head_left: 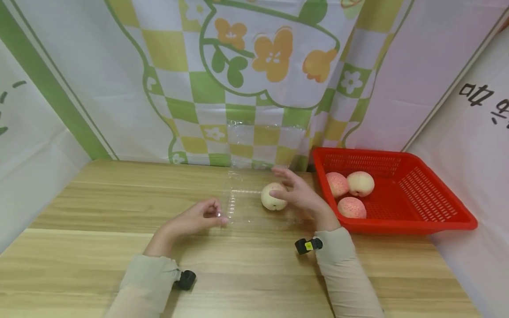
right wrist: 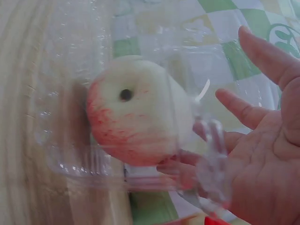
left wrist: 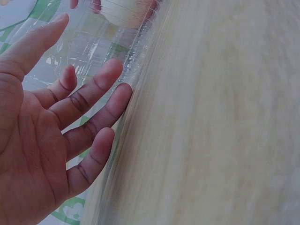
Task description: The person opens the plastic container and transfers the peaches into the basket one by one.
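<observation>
A clear plastic clamshell box (head_left: 244,207) lies on the wooden table, its see-through lid (head_left: 266,139) tilted up against the curtain behind. One pale peach (head_left: 271,198) sits inside the box, toward the right; the right wrist view shows a red blush and a dark pit on this peach (right wrist: 140,112). My right hand (head_left: 300,194) is beside the peach at the box's right side, fingers spread and thumb overlapping the fruit in the head view. At the box's left edge is my left hand (head_left: 195,216), fingers loosely bent, with nothing in its palm (left wrist: 35,140).
To the right stands a red plastic basket (head_left: 401,227) with slotted walls. In its left part lie a pink peach (head_left: 352,207), a pale peach (head_left: 360,183) and another pink peach (head_left: 336,184). A checkered floral curtain (head_left: 171,48) hangs along the table's back edge.
</observation>
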Tool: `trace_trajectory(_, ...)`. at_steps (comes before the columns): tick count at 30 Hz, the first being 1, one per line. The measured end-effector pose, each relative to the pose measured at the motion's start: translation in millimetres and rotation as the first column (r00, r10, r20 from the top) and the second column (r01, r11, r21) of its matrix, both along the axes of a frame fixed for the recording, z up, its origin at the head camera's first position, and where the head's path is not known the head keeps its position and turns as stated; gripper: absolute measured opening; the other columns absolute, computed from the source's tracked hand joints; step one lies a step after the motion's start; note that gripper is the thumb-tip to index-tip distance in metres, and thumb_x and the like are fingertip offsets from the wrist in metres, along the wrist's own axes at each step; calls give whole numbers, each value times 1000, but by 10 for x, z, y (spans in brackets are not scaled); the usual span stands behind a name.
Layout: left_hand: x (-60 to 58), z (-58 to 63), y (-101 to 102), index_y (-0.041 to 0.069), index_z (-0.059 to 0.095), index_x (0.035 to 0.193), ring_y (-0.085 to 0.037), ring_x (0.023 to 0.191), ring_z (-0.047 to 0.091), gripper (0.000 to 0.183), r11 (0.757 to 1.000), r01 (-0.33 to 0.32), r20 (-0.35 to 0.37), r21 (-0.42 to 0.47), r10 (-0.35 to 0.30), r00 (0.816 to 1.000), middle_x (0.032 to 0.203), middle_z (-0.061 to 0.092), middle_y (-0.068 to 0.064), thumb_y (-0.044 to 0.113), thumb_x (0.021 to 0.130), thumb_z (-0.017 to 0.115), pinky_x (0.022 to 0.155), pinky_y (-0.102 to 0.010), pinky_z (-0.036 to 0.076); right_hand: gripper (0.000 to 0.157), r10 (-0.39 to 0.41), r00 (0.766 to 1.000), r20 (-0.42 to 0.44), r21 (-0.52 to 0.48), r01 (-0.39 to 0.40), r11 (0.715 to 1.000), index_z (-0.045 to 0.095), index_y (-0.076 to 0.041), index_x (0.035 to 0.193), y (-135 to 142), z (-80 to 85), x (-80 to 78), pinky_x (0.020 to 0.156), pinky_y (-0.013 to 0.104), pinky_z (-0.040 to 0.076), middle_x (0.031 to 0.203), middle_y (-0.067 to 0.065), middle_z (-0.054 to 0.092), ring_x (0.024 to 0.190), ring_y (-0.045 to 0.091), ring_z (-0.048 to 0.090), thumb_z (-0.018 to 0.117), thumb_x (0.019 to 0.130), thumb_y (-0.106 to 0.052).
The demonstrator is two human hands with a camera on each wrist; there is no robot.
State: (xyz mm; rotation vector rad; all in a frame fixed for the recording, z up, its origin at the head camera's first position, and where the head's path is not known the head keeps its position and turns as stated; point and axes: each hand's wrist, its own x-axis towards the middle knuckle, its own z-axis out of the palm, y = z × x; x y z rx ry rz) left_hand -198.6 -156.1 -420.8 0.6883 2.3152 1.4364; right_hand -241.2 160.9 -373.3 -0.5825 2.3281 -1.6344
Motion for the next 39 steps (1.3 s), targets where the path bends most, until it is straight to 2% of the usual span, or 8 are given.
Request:
trace_trajectory(5, -4, -2, -2, 5, 48, 100, -20, 98, 62, 27, 1000, 3, -3, 7, -3, 1000, 96, 64, -7, 24, 95, 67, 103, -49, 45, 68, 2, 1000, -4, 52, -2, 999, 37, -5, 150, -79, -68, -11, 114, 52, 32, 155, 23, 35, 140, 42, 37, 69, 90, -7)
trace_trajectory(11, -5, -1, 4, 5, 48, 99, -20, 96, 61, 28, 1000, 9, -3, 5, -9, 1000, 96, 65, -8, 24, 95, 67, 95, -39, 46, 70, 59, 998, -1, 93, -59, 994, 35, 2, 149, -146, -162, -29, 100, 37, 45, 146, 27, 42, 120, 35, 53, 70, 89, -1)
trace_trajectory(14, -7, 2, 10, 4, 48, 100, -20, 95, 61, 28, 1000, 6, 0, -1, -6, 1000, 96, 65, -8, 24, 96, 67, 93, -37, 45, 72, 77, 997, 19, 112, -78, 991, 34, 3, 149, -164, -182, -28, 97, 37, 47, 143, 26, 45, 119, 35, 53, 70, 87, 2)
trace_trajectory(22, -3, 3, 12, 6, 49, 99, -19, 93, 61, 26, 1000, -14, 6, -9, 14, 1000, 95, 65, -7, 24, 95, 67, 90, -36, 46, 77, 93, 995, 46, 154, -99, 983, 36, 0, 149, -202, -233, -48, 101, 40, 43, 140, 24, 49, 120, 32, 51, 74, 82, 3)
trace_trajectory(29, -2, 8, 21, 4, 48, 100, -21, 91, 60, 27, 1000, 2, -4, 3, -2, 1000, 95, 65, -10, 23, 96, 66, 87, -36, 46, 77, 83, 996, 31, 163, -87, 983, 39, -1, 147, -228, -260, -53, 106, 43, 41, 138, 22, 52, 121, 30, 52, 77, 80, 2)
trace_trajectory(39, -7, 5, 17, 3, 48, 100, -21, 90, 59, 26, 1000, 2, -5, 4, -2, 1000, 94, 63, -9, 21, 96, 66, 83, -34, 46, 76, 110, 994, -5, 174, -108, 979, 44, -2, 145, -226, -264, -54, 94, 32, 46, 135, 19, 55, 112, 27, 57, 81, 78, -2)
